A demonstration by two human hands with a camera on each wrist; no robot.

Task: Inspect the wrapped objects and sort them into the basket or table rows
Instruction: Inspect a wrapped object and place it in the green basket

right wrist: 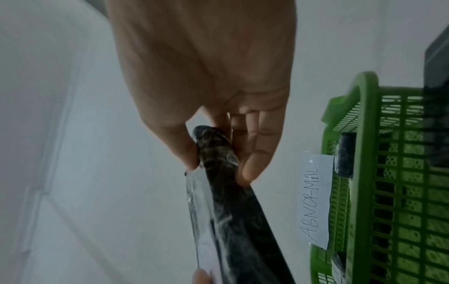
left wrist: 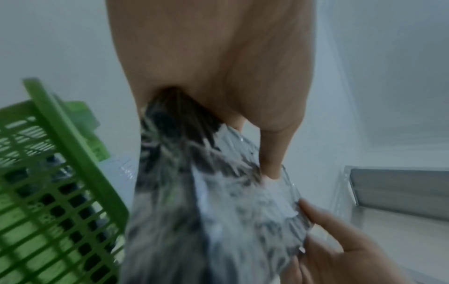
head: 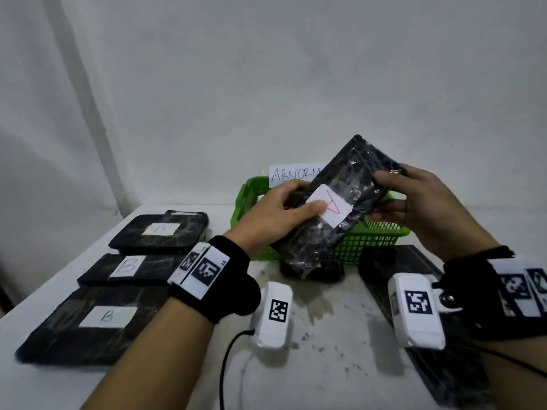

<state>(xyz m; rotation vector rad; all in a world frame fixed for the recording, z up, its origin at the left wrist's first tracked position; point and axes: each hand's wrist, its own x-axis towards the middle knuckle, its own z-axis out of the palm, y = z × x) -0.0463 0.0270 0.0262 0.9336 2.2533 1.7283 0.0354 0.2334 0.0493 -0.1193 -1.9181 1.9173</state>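
Note:
Both hands hold a black, plastic-wrapped flat object (head: 340,202) tilted in the air in front of the green basket (head: 373,238). Its white label (head: 328,210) bears a red letter A. My left hand (head: 284,211) grips its left edge, thumb lying across the label. My right hand (head: 414,199) pinches its upper right edge. The left wrist view shows the wrapped object (left wrist: 206,201) gripped by my left hand (left wrist: 243,134), blurred. In the right wrist view my right hand (right wrist: 218,153) pinches an end of the wrapped object (right wrist: 233,201). Three wrapped objects labelled B (head: 159,229) (head: 127,267) (head: 103,318) lie in a row at the left.
A paper sign reading ABNORMAL (head: 293,174) is fixed to the basket's far side, sign (right wrist: 316,201) also seen beside the basket (right wrist: 388,192), which holds dark wrapped items. Another dark wrapped object (head: 414,291) lies on the table (head: 325,335) at the right. A black cable (head: 228,365) runs near the front.

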